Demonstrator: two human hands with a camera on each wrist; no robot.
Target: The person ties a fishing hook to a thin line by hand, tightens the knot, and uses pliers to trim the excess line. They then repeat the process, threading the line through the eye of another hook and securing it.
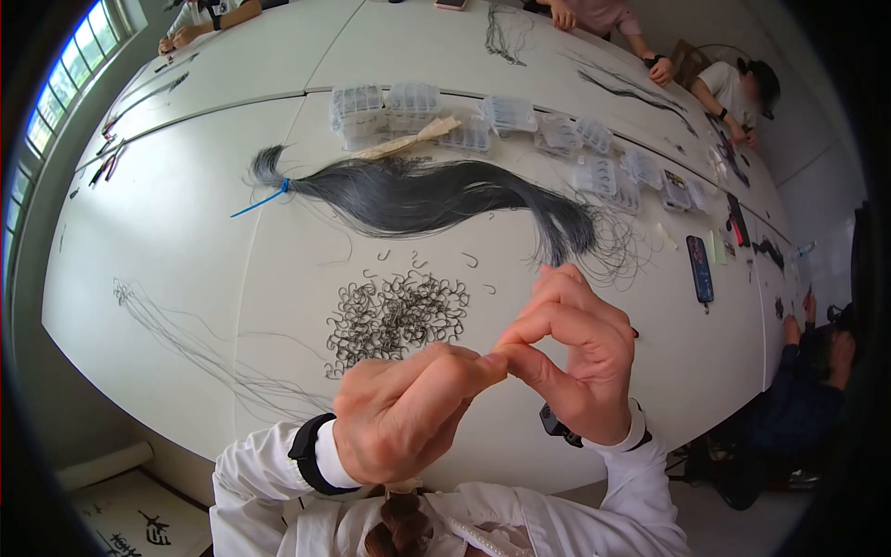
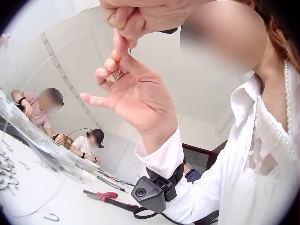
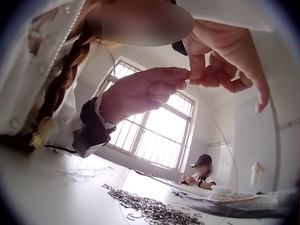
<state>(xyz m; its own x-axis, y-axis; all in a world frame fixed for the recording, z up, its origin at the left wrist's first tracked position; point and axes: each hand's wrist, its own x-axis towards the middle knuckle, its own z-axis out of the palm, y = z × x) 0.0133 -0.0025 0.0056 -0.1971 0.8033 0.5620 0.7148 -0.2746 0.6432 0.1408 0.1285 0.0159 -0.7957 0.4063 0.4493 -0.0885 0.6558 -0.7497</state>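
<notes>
Both hands meet over the near side of the table, fingertips together. My left hand (image 1: 399,408) is curled, thumb and forefinger pinching a thin line at the meeting point. My right hand (image 1: 575,357) pinches there too, its other fingers bent. In the left wrist view, the pale line (image 2: 118,77) loops across the right fingers, and a tiny dark tip (image 2: 130,51) shows beside the pinch; whether it is a hook I cannot tell. From the fingertips the line (image 3: 218,124) trails down in the right wrist view. Beyond the hands lies a pile of fish hooks (image 1: 399,316).
A long bundle of dark grey line (image 1: 418,197), tied with a blue cable tie (image 1: 260,203), lies behind the hooks. Clear plastic boxes (image 1: 509,114) stand farther back. Loose hooked lines (image 1: 195,348) spread at left. A phone (image 1: 699,269) and red-handled pliers (image 2: 112,200) lie at right.
</notes>
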